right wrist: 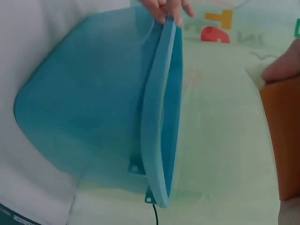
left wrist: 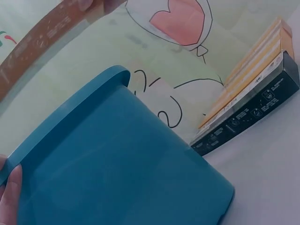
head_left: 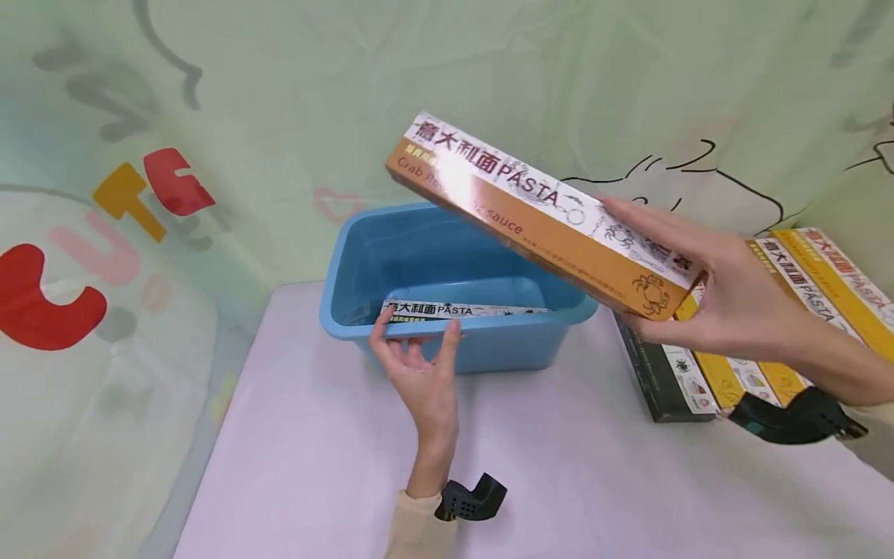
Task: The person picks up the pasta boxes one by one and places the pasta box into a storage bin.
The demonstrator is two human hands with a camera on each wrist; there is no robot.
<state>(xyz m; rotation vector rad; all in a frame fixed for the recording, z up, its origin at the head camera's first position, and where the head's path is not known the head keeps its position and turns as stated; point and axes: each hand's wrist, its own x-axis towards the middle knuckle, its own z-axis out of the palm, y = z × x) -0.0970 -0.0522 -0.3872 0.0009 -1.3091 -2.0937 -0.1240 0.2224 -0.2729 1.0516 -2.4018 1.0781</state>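
My right hand (head_left: 733,287) grips one end of an orange and white pasta box (head_left: 531,213), holding it tilted in the air over the right part of a blue bin (head_left: 461,349). In the right wrist view the box's orange end (right wrist: 283,136) shows at the right edge. The left hand (head_left: 422,373) pinches the bin's near rim, fingers over the edge and thumb on the outside. Inside the bin, against the near wall, lies another pasta box (head_left: 468,310) with a white and black face, partly hidden by the rim.
To the right, several pasta boxes lie side by side: a black one (head_left: 660,373) nearest the bin, then yellow ones (head_left: 719,376). A printed curtain (head_left: 447,78) hangs behind the white table (head_left: 293,466). Each wrist wears a black band (head_left: 471,498).
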